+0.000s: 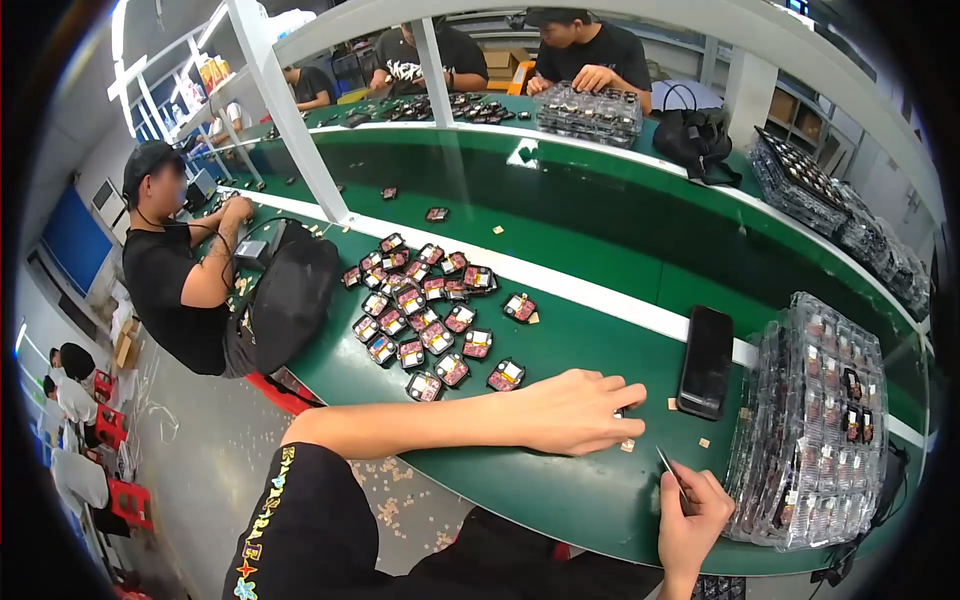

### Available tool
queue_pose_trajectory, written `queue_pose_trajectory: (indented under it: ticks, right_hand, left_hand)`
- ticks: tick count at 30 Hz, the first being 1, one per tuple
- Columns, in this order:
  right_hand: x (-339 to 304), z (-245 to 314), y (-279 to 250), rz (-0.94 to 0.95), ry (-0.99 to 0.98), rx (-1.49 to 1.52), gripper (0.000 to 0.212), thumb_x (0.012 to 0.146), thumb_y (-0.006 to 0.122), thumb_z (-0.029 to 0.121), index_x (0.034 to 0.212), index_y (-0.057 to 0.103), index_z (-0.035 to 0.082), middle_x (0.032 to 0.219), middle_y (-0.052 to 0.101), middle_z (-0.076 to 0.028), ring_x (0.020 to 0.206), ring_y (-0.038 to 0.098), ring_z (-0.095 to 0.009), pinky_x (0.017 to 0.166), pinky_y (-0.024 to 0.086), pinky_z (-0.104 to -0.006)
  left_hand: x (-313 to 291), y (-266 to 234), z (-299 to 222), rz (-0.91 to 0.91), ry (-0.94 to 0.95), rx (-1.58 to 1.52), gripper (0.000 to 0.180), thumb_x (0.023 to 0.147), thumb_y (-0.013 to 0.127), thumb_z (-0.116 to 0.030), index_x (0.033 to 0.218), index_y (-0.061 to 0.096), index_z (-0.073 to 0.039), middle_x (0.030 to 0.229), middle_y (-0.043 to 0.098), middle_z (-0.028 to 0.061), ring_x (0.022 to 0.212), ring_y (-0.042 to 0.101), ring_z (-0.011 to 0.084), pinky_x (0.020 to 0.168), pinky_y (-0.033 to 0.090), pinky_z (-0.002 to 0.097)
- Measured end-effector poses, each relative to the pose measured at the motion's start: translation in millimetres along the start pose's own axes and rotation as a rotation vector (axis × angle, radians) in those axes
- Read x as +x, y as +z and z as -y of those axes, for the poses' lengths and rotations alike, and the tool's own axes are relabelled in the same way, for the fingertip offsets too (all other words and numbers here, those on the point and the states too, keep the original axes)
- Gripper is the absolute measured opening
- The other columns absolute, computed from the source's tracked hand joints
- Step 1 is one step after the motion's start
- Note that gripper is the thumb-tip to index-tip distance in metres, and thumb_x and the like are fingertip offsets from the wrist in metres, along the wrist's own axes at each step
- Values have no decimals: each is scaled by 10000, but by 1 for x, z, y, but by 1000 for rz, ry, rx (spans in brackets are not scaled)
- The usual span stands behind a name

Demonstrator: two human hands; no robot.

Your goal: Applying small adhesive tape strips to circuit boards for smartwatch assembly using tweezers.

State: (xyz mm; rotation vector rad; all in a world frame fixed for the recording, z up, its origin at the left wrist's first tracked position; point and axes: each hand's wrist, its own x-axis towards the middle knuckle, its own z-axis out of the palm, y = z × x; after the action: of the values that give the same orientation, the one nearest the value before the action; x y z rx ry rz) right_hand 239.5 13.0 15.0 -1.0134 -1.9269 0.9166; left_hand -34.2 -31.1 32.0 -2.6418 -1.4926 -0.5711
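My left hand reaches across the green bench with its fingers bent downward and closed. A small dark bit shows at its fingertips, but what it is stays hidden. In my right hand, near the front edge, thin metal tweezers are pinched and point up and left. Small tan square pieces lie on the bench between the two hands. Left of my left hand, small black-cased modules with red circuit boards are heaped; one module lies just beyond my forearm.
A black phone lies to the right, beside stacked clear plastic trays holding a few dark parts. A sunken green channel runs behind a white rail. A black bag sits by a co-worker on the left; others sit opposite.
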Motion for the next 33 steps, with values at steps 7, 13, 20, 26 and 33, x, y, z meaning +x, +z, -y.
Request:
queue_pose_trajectory:
  ticks: [7, 13, 20, 26, 33]
  right_hand:
    - [-3, 1, -4, 18, 41, -47, 144, 942, 785, -44, 1078, 813, -80, 764, 534, 11, 652, 460, -30, 557, 308, -238]
    - [-3, -4, -5, 1, -9, -87, 162, 915, 827, 2, 1066, 823, -56, 707, 566, -16, 605, 476, -69, 548, 318, -263]
    - [7, -4, 4, 55, -4, 37, 206, 909, 853, -21, 1111, 826, -57, 728, 577, 5, 631, 485, -36, 562, 335, -221]
    - [15, 8, 4, 151, -11, 84, 206, 893, 840, -39, 1099, 835, -46, 717, 611, -3, 592, 478, -31, 533, 320, -224]
    - [26, 7, 9, 242, -77, 179, 163, 848, 803, -87, 1001, 842, -47, 676, 626, -19, 549, 492, -33, 494, 315, -228]
  left_hand:
    - [-25, -34, 13, 145, -128, -113, 495, 1005, 756, -478, 1355, 653, -143, 1119, 596, 103, 822, 661, 305, 764, 561, 429]
    - [-36, -40, 23, 234, -114, -287, 584, 958, 805, -340, 1469, 640, -110, 1140, 645, 85, 927, 671, 309, 831, 527, 421]
    - [-35, -33, 28, 154, -221, -303, 515, 885, 892, -281, 1337, 715, -110, 1129, 694, 66, 916, 693, 294, 820, 535, 396]
    - [-31, -26, 21, 127, -229, -325, 518, 835, 925, -261, 1280, 741, -71, 1168, 695, 70, 991, 716, 298, 871, 554, 400]
    - [-28, -17, 9, 161, -228, -487, 550, 798, 946, -286, 1262, 783, -39, 1035, 759, 73, 925, 709, 251, 826, 493, 364]
